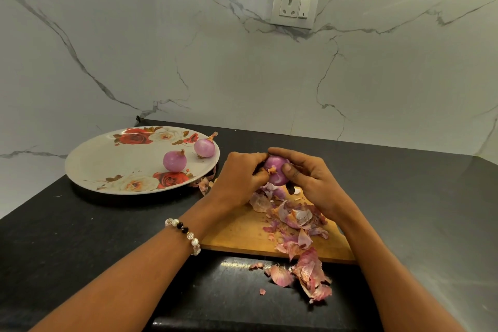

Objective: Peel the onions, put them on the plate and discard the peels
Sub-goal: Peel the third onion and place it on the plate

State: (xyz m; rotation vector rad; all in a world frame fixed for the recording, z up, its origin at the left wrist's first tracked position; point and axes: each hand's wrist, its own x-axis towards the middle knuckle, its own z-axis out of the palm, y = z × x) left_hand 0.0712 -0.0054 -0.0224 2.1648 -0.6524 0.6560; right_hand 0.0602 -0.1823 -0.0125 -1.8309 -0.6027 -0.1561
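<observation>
- Head view: onion (277,172) held up over the board (242,229), between left hand (239,178) and right hand (310,178).
- Left fingers (258,174) curled against the onion's near end, apparently pinching at a scrap of skin there; right fingers (288,153) wrapped over the top, thumb pressed on the front. Both gripping the onion, neither slack.
- Two peeled onions (175,161) set on the plate (107,167), apart from each other, stalk tips left on.
- Peels (296,221) heaped on the board and spilled past its near edge onto the surface (80,237); a few more lay by the plate's rim.
- Judged light, firm and round; bared flesh looked glossy, so likely slick and prone to roll. Skin papery, brittle, liable to tear into flakes.
- Best held round the middle in one hand, skin picked from the root or stalk end where a loose edge lifts.
- Loose peels probably best gathered by scooping, being too light and scattered for single pinches.
</observation>
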